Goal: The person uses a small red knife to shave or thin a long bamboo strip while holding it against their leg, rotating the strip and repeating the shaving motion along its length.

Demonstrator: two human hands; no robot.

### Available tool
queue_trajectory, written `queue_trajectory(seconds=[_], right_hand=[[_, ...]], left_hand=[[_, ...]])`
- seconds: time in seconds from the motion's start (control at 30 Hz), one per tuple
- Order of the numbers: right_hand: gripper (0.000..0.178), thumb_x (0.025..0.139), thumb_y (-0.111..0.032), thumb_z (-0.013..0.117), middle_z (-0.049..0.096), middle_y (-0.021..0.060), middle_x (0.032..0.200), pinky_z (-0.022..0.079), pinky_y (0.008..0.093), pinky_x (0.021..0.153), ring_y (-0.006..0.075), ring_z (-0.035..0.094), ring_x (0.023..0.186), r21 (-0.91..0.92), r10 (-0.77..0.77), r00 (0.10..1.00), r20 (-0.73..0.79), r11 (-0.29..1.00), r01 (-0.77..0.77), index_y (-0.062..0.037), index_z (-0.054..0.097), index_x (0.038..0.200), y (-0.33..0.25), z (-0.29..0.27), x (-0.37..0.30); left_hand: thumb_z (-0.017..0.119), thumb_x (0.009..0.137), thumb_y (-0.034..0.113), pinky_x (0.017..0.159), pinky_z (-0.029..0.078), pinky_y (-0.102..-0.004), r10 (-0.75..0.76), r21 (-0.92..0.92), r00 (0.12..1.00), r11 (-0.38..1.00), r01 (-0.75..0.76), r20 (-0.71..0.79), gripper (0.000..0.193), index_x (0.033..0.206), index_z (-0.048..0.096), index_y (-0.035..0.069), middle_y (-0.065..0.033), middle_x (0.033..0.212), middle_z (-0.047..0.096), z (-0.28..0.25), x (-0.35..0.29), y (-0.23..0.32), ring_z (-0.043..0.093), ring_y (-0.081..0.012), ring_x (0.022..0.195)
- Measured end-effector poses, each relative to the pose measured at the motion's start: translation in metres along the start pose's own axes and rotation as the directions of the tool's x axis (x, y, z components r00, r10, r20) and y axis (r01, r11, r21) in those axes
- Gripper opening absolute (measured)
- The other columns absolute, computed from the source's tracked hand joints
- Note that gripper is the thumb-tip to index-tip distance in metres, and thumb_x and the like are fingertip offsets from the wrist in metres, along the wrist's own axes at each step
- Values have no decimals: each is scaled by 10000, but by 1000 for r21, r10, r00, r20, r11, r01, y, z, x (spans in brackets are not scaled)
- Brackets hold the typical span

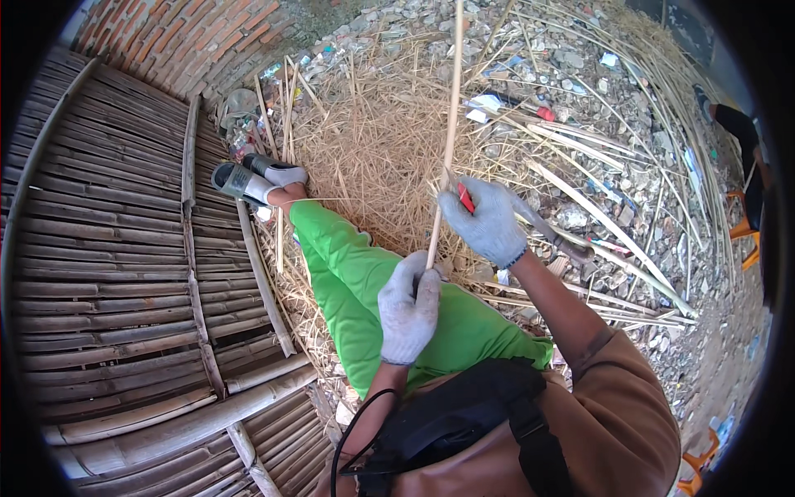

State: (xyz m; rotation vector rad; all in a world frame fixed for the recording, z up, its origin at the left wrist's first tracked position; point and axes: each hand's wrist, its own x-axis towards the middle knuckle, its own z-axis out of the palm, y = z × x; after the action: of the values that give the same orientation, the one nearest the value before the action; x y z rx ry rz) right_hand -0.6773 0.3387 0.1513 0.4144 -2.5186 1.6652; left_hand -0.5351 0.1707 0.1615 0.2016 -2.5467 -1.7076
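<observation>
My left hand (409,310), in a pale grey work glove, is closed round the lower end of a long, thin bamboo strip (453,99). The strip rises away from me, past the upper edge of the view. Farther up it, my gloved right hand (487,220) is closed on a knife with a long, curved dark handle (551,231), which sticks out behind the hand. A red piece (465,197) shows at the thumb. The knife's working end lies against the strip, and its blade is mostly hidden. Thin curled shavings (444,179) hang at that contact.
My legs in green trousers (348,248) stretch out under the strip. At left stands a slatted bamboo platform (108,290). Straw-like shavings (373,141) cover the ground ahead; split bamboo strips (613,219) lie on rubble at right. Another person (741,132) is at the far right.
</observation>
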Motion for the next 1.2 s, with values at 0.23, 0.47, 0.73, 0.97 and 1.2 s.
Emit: queue_trajectory(seconds=[0.23, 0.47, 0.73, 0.97, 1.2], right_hand=[[432, 1008, -334, 749, 503, 165, 585, 481, 495, 588, 375, 569, 547, -152, -161, 987, -8, 976, 158, -43, 572, 743, 2, -5, -6], [398, 997, -396, 756, 661, 193, 725, 545, 533, 655, 428, 702, 693, -252, -151, 981, 120, 951, 177, -58, 618, 840, 12, -8, -11], [525, 1093, -541, 608, 728, 234, 841, 559, 492, 721, 415, 736, 813, -27, 232, 962, 145, 973, -231, -34, 689, 983, 28, -24, -27], [551, 1071, -626, 600, 761, 182, 829, 600, 539, 689, 397, 779, 774, -411, -62, 936, 348, 886, 212, -97, 721, 980, 26, -10, -31], [491, 1079, -556, 631, 730, 154, 764, 598, 536, 818, 399, 762, 766, -513, 0, 955, 298, 843, 161, -84, 709, 969, 20, -21, -12]], left_hand=[[715, 1057, 53, 882, 626, -428, 245, 226, 956, 952, -205, -162, 237, 1271, 732, -49, -235, 1070, 788, 10, -7, -11, 789, -361, 935], [681, 1091, 124, 811, 623, -363, 293, 364, 947, 903, -230, -129, 295, 1328, 700, -51, -135, 997, 786, 15, -6, -26, 751, -219, 841], [584, 1149, 167, 614, 561, -282, -227, -106, 974, 969, 224, -23, 254, 1292, 693, -12, -46, 923, 777, 0, 4, -23, 668, -87, 668], [590, 1148, 170, 610, 559, -288, -192, -114, 981, 975, 190, -4, 249, 1286, 701, -5, -43, 900, 759, 5, -1, -13, 665, -88, 655], [604, 1148, 172, 582, 510, -258, -123, -58, 992, 991, 122, -5, 252, 1292, 694, -14, -38, 946, 744, 0, -11, -20, 625, -65, 668]])
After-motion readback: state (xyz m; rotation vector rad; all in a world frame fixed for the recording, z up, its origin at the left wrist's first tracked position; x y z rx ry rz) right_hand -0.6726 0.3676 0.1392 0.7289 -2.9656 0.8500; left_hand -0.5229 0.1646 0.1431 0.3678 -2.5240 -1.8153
